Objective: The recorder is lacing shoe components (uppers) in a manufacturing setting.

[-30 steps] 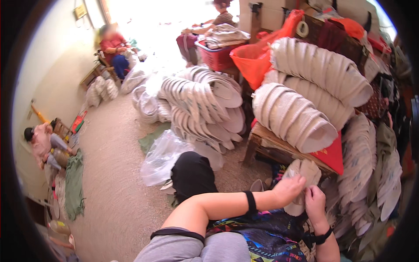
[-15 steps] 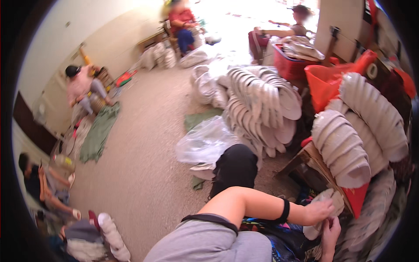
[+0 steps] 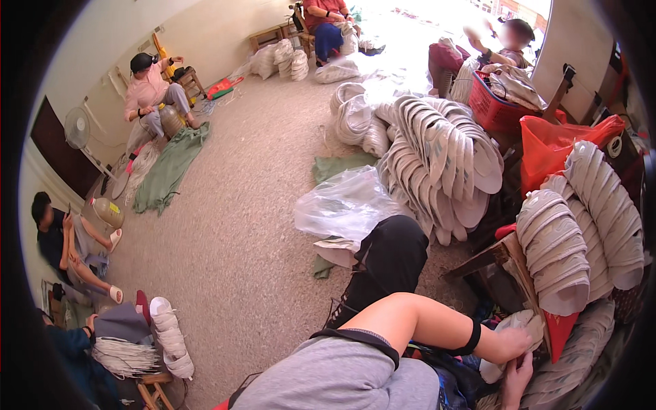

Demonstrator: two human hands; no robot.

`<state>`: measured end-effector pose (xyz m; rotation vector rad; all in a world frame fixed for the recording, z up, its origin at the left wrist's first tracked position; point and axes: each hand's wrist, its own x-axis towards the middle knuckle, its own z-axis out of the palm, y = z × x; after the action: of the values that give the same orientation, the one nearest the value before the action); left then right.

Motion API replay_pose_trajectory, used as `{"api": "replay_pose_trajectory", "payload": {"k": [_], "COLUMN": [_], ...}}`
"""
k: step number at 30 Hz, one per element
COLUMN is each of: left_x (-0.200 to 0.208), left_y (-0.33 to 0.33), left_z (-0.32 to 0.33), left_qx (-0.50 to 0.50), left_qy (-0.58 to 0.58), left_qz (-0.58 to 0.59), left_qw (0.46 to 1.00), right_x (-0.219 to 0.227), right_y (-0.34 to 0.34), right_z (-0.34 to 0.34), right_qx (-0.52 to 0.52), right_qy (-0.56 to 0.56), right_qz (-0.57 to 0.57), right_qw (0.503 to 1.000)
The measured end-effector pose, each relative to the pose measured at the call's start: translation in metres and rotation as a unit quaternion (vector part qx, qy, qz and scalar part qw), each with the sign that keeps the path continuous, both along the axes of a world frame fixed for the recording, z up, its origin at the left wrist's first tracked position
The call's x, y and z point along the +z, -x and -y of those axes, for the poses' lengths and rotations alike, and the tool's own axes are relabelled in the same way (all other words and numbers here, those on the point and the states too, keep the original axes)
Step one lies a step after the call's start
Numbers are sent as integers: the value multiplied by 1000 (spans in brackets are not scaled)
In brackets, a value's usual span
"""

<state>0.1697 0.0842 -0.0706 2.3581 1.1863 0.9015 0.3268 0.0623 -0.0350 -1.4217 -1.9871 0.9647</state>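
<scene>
A pale, flat shoe sole (image 3: pixel 490 372) is between my two hands at the lower right, low over my lap. My left hand (image 3: pixel 510 343), with a black band around its wrist, grips it from above with curled fingers. Just below, my right hand (image 3: pixel 517 380) has thumb and fingers pinched at the sole's edge. The hands nearly touch and hide much of the piece. Another pale part (image 3: pixel 521 320) shows behind my left hand; I cannot tell whether it belongs to the same sole.
Wrapped stacks of pale soles (image 3: pixel 553 246) lean beside a wooden board (image 3: pixel 519 270) at my right. A big sole pile (image 3: pixel 437 160), a clear plastic bag (image 3: pixel 348 205) and a red basket (image 3: pixel 502 99) stand ahead. Several people sit around the room; a fan (image 3: pixel 77 128) is at left.
The view has swung a little left, so everything sits further right. My hands keep their grip on the sole. The person in pink holds an arm outstretched; the person at upper right has a hand raised.
</scene>
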Motion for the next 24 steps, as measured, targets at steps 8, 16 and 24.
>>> {"api": "replay_pose_trajectory", "payload": {"k": [8, 16, 24], "left_x": [-5, 7, 78], "left_y": [-1, 8, 143], "left_z": [-2, 18, 39], "left_qx": [-31, 119, -99], "left_qy": [-5, -158, 511], "left_qz": [26, -149, 242], "left_qw": [999, 969, 819], "right_x": [3, 10, -1], "right_y": [-5, -3, -20], "right_z": [2, 7, 11], "right_qx": [4, 5, -18], "right_qy": [4, 0, 30], "right_qz": [3, 27, -68], "right_qw": [1000, 1000, 997]}}
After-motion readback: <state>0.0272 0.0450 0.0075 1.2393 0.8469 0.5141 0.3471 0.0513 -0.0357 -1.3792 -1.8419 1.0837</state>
